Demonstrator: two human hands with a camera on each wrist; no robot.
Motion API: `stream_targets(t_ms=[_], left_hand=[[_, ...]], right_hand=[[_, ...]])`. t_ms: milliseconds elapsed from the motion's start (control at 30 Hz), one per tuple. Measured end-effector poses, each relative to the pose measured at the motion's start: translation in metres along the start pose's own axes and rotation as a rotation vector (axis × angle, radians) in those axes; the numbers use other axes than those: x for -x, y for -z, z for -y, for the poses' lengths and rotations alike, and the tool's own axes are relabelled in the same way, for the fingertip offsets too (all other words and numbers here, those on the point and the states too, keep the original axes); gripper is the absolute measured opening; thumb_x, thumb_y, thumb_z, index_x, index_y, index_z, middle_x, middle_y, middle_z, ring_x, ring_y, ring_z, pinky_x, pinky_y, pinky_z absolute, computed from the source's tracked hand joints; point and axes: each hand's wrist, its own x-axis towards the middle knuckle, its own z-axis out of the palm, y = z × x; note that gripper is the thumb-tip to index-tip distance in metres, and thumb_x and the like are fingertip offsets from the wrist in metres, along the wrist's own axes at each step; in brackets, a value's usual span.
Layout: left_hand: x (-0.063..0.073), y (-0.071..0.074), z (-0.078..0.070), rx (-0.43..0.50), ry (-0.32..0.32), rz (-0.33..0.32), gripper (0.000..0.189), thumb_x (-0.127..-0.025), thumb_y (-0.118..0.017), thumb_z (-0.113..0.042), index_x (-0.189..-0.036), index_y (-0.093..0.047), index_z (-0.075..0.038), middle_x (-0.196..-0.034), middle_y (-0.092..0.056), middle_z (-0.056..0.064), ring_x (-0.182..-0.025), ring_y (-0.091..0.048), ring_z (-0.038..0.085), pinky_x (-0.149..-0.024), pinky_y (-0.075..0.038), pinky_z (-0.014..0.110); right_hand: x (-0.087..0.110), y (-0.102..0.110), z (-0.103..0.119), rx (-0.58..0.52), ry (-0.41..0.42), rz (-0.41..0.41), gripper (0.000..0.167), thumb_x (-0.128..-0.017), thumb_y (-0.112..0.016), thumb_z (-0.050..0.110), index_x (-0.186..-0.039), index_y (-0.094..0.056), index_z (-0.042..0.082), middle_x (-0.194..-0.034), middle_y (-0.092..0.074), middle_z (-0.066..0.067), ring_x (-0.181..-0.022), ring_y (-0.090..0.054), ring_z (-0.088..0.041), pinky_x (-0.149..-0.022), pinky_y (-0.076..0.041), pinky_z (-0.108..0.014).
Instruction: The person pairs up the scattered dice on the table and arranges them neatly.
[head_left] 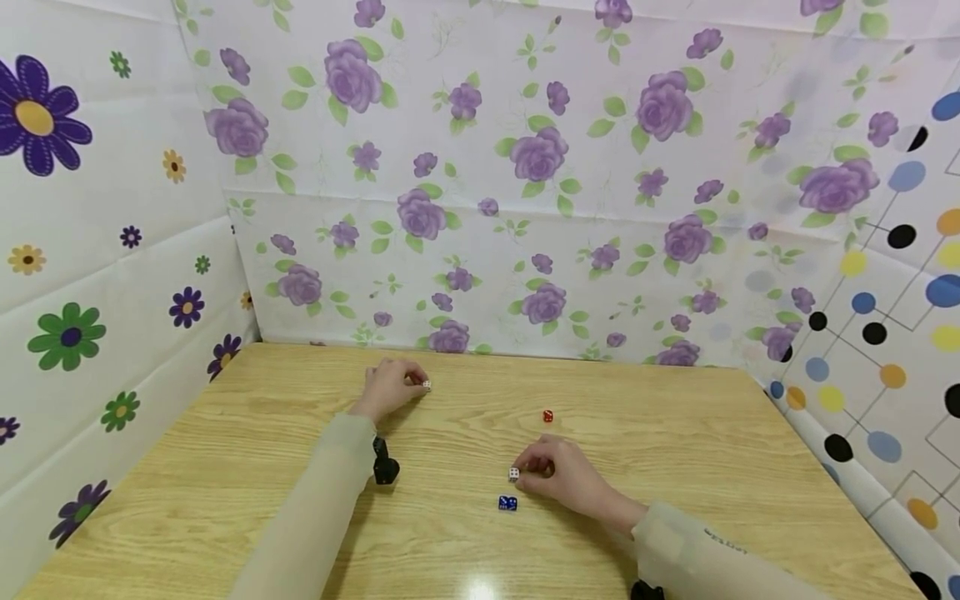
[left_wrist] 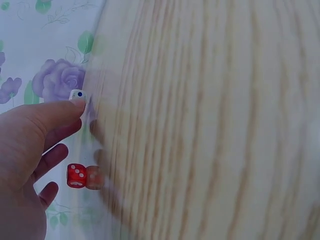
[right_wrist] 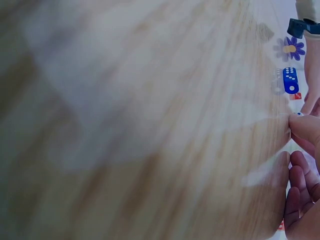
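Toward the back left of the table, my left hand (head_left: 386, 387) pinches a white die (head_left: 427, 386) at its fingertips. The left wrist view shows the thumb against this white die (left_wrist: 77, 94), with a red die (left_wrist: 76, 176) beyond the fingers. My right hand (head_left: 566, 477), nearer the front, pinches another white die (head_left: 513, 473) between thumb and index finger. Two blue dice (head_left: 507, 503) sit side by side just in front of it. Beyond the right hand lies a red die (head_left: 547, 416), apart from both hands. The right wrist view catches only part of the right hand (right_wrist: 304, 175).
The glossy wood-grain table (head_left: 465, 433) reflects the dice and hands. A purple-flowered cloth (head_left: 487, 208) stands along its back edge. Patterned cloths rise at the left (head_left: 120, 275) and right (head_left: 885, 333). A black device (head_left: 386, 467) is strapped to the left wrist.
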Motion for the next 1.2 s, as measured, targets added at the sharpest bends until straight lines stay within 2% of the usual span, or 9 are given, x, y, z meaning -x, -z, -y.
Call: stream_targets(t_ms=[167,267,400,533,733,833,967,1200], left_hand=[[0.0,-0.001,0.002,0.063,-0.017,-0.014,0.008,-0.091,-0.072,-0.027,-0.095,-0.074,-0.02,-0.093,-0.072,-0.001,-0.111,-0.055,0.03,-0.099,-0.028,0.055],[0.001,-0.001,0.002,0.111,-0.047,-0.019,0.01,-0.09,-0.073,-0.024,-0.097,-0.074,-0.017,-0.094,-0.072,0.001,-0.107,-0.06,0.028,-0.102,-0.036,0.055],[0.004,-0.001,0.001,0.189,-0.056,-0.019,0.012,-0.089,-0.074,-0.02,-0.099,-0.074,-0.013,-0.095,-0.072,0.004,-0.098,-0.064,0.024,-0.093,-0.049,0.048],[0.01,-0.002,-0.005,0.258,-0.049,-0.018,0.013,-0.09,-0.073,-0.018,-0.1,-0.074,-0.011,-0.096,-0.072,0.005,-0.092,-0.064,0.02,-0.085,-0.051,0.039],[0.026,-0.007,-0.022,0.306,-0.059,0.048,0.011,-0.09,-0.072,-0.017,-0.1,-0.073,-0.011,-0.091,-0.069,0.005,-0.079,-0.059,0.015,-0.069,-0.047,0.027],[0.035,-0.01,-0.031,0.315,-0.083,0.098,0.009,-0.09,-0.072,-0.016,-0.097,-0.072,-0.012,-0.089,-0.068,0.004,-0.075,-0.058,0.014,-0.063,-0.046,0.025],[0.046,-0.015,-0.042,0.326,-0.128,0.145,0.006,-0.09,-0.073,-0.016,-0.095,-0.072,-0.013,-0.087,-0.068,0.003,-0.074,-0.056,0.014,-0.061,-0.045,0.025],[0.059,-0.023,-0.057,0.336,-0.159,0.171,0.005,-0.088,-0.074,-0.015,-0.092,-0.072,-0.014,-0.086,-0.068,0.0,-0.072,-0.055,0.013,-0.06,-0.045,0.023]], right_hand=[[0.0,0.0,0.001,-0.002,-0.003,0.002,0.013,-0.085,-0.078,0.021,-0.098,-0.075,0.02,-0.088,-0.063,0.005,-0.076,-0.054,-0.006,-0.066,-0.046,-0.019],[0.0,0.0,0.002,-0.001,-0.007,0.005,0.013,-0.086,-0.078,0.021,-0.098,-0.075,0.02,-0.089,-0.063,0.005,-0.075,-0.053,-0.005,-0.066,-0.046,-0.019],[0.0,0.0,0.002,-0.003,-0.013,0.007,0.013,-0.086,-0.078,0.021,-0.098,-0.075,0.02,-0.089,-0.063,0.005,-0.075,-0.053,-0.004,-0.067,-0.046,-0.019],[0.0,0.0,0.002,-0.005,-0.014,0.005,0.012,-0.085,-0.078,0.021,-0.097,-0.075,0.02,-0.089,-0.063,0.006,-0.076,-0.053,-0.003,-0.067,-0.047,-0.019],[0.0,-0.001,0.002,-0.006,-0.009,0.003,0.012,-0.085,-0.078,0.021,-0.097,-0.075,0.02,-0.089,-0.064,0.005,-0.076,-0.053,-0.002,-0.068,-0.047,-0.019],[0.0,-0.001,0.002,-0.009,-0.006,0.0,0.013,-0.085,-0.078,0.021,-0.097,-0.075,0.02,-0.089,-0.064,0.005,-0.076,-0.053,-0.003,-0.068,-0.047,-0.019],[0.0,-0.001,0.002,-0.015,-0.004,0.001,0.013,-0.085,-0.078,0.021,-0.097,-0.075,0.02,-0.089,-0.064,0.005,-0.076,-0.054,-0.003,-0.068,-0.048,-0.019],[0.0,-0.001,0.0,-0.009,-0.007,-0.002,0.013,-0.085,-0.078,0.022,-0.097,-0.075,0.021,-0.089,-0.064,0.006,-0.076,-0.054,-0.004,-0.068,-0.048,-0.019]])
